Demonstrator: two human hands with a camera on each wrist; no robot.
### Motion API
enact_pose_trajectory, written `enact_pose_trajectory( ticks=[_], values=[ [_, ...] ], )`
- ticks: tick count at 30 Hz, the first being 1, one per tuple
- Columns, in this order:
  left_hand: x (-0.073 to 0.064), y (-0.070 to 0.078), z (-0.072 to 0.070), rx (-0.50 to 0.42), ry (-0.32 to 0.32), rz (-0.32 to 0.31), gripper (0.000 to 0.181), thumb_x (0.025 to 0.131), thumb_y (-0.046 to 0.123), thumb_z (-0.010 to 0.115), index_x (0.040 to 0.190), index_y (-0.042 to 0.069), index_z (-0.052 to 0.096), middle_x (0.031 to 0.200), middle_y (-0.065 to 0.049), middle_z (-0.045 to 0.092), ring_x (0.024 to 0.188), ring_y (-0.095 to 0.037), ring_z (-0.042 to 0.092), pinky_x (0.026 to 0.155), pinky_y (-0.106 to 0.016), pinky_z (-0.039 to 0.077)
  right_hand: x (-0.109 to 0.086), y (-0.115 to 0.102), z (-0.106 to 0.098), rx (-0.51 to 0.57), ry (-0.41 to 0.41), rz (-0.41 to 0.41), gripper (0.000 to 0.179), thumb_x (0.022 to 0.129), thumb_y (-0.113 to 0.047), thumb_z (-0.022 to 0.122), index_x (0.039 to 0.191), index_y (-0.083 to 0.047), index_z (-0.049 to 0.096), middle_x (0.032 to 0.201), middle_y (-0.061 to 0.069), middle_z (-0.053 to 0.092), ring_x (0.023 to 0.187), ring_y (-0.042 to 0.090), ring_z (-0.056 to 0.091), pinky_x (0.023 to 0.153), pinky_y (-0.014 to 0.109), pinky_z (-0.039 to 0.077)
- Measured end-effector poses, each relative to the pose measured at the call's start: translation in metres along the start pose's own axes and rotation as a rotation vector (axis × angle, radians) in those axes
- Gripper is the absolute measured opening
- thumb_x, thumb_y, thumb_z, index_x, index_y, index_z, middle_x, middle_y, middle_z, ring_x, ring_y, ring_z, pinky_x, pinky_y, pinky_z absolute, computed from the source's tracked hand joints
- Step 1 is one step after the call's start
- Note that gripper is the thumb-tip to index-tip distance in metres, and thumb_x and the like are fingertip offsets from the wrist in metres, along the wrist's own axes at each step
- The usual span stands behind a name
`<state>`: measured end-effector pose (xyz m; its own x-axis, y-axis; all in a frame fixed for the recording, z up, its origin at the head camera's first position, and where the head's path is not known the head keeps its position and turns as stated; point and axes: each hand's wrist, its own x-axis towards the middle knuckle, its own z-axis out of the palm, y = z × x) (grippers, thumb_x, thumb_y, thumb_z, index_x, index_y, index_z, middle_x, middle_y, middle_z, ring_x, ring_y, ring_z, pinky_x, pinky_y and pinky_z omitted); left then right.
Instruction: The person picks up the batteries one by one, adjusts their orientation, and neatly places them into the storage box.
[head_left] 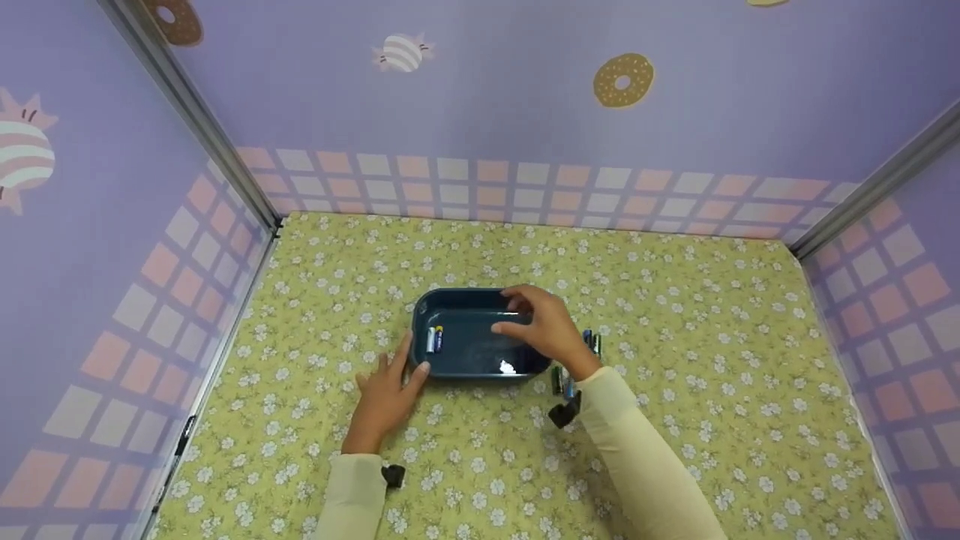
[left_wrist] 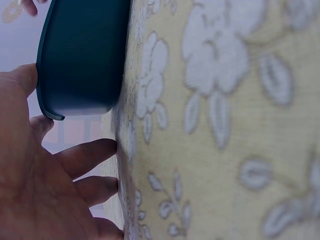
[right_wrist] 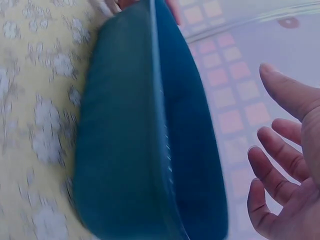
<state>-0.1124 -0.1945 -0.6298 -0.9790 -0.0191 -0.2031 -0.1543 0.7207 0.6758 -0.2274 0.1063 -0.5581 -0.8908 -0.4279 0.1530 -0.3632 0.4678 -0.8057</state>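
A dark teal rectangular tray (head_left: 480, 374) stands in front of me. Inside it, near the left end, lie a silvery battery (head_left: 430, 340) and a dark blue battery (head_left: 439, 340), side by side. My left hand (head_left: 386, 401) rests against the tray's left end, thumb and forefinger at the rim; its other fingers spread onto the cloth in the left wrist view. Over the tray's right part hovers my right hand (head_left: 546, 324), thumb apart from loosely bent fingers and nothing between them. In the right wrist view its palm and fingers (right_wrist: 280, 167) show bare beside the tray wall.
Several more batteries lie on the cloth right of the tray, among them a green-and-black one (head_left: 557, 380) and a dark one (head_left: 597, 344), partly behind my right wrist. A flowered yellow cloth (head_left: 712, 360) covers the table. Purple patterned walls (head_left: 510, 90) enclose its back and sides.
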Motion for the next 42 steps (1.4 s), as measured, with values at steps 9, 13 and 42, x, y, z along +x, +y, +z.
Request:
enact_pose_trajectory(
  ticks=[9,13,42],
  values=[
    [-0.002,0.002,-0.001,-0.015,-0.02,-0.021,0.082,0.094,0.083,0.034,0.162,0.051,0.003,0.169,-0.018,0.02,0.153,-0.052,0.017,0.113,-0.081,-0.006,-0.022,0.014,-0.049,-0.134,0.124,-0.024,0.06,0.082,-0.042,0.086,0.131,-0.013,0.067,0.108,0.01,0.071,0.093,0.025,0.067,0.082,0.05,0.058],
    [-0.002,0.001,-0.001,-0.012,-0.019,-0.007,0.081,0.094,0.082,0.034,0.162,0.05,0.001,0.168,-0.017,0.023,0.153,-0.05,0.018,0.114,-0.079,-0.009,-0.036,0.034,-0.065,-0.163,0.176,-0.006,0.055,0.083,-0.036,0.086,0.131,-0.015,0.067,0.106,0.008,0.07,0.093,0.025,0.067,0.082,0.053,0.058],
    [-0.002,0.001,-0.001,-0.006,-0.005,-0.012,0.084,0.093,0.084,0.032,0.164,0.046,0.006,0.168,-0.016,0.023,0.154,-0.049,0.016,0.114,-0.08,-0.007,-0.097,0.137,-0.074,-0.092,0.018,0.255,0.072,0.081,-0.048,0.085,0.141,-0.018,0.059,0.131,0.008,0.061,0.118,0.03,0.061,0.097,0.055,0.053]
  ],
)
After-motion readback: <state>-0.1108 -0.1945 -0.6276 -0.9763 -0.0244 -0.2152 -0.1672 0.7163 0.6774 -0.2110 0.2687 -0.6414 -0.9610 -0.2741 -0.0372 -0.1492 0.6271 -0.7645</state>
